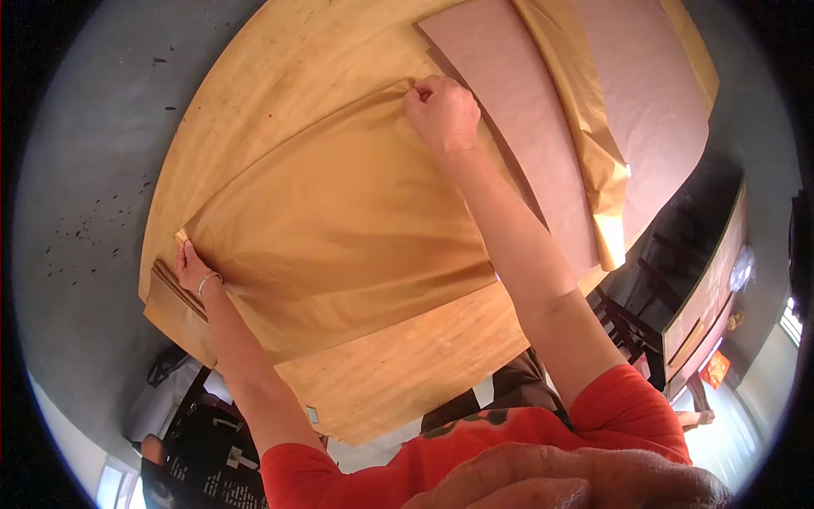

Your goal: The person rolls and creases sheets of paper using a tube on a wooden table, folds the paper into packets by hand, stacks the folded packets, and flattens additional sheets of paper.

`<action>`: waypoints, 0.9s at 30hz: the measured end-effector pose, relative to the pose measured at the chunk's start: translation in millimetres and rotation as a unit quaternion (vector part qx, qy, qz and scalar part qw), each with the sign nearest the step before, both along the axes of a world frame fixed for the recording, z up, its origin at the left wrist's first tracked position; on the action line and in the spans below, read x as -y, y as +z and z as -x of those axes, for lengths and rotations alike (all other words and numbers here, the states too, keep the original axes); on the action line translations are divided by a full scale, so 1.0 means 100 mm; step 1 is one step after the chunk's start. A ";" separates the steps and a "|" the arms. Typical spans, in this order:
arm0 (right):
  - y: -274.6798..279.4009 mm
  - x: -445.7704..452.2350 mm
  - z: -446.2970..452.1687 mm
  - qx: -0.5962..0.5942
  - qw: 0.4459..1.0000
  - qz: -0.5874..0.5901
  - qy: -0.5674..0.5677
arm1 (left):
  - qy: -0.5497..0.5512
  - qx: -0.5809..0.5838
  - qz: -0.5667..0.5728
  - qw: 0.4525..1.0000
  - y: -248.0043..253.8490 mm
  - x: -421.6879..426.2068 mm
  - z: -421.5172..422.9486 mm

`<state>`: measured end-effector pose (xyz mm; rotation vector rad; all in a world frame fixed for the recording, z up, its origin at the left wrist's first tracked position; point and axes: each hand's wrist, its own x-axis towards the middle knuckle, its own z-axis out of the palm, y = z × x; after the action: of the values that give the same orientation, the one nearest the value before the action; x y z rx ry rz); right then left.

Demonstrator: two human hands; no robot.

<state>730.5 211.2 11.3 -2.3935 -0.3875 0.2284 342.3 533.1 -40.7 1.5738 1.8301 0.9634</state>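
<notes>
A broad sheet of golden-brown fabric (339,204) lies on the light wooden table, with soft creases along its near side. My left hand (192,268), with a bracelet at the wrist, pinches its far left corner. At the sheet's far right corner, my right hand (441,110) is closed in a fist on the edge. Pinkish-brown sheets (526,110) lie just right of my right forearm, with a folded golden strip (585,110) across them.
The wooden table (407,356) has narrow brown strips (180,290) at its left edge. A person in black (208,462) is at the lower left. Another table (708,280) stands at the right, near an orange packet (715,368). A grey wall or floor surface is beyond.
</notes>
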 end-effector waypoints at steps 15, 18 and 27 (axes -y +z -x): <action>-0.03 0.00 -0.01 0.027 0.999 0.031 0.009 | 0.005 -0.012 0.007 1.000 0.07 -0.01 -0.06; -0.05 0.00 -0.02 0.042 0.999 0.030 0.018 | -0.008 0.029 -0.002 1.000 -0.03 -0.08 -0.01; -0.19 -0.04 0.01 0.206 0.978 0.035 0.020 | -0.009 -0.016 -0.026 0.999 0.09 0.10 -0.13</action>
<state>729.4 214.9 -7.4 -2.4999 -0.6245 -0.2465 355.7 523.0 -31.3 1.6432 1.8216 0.9909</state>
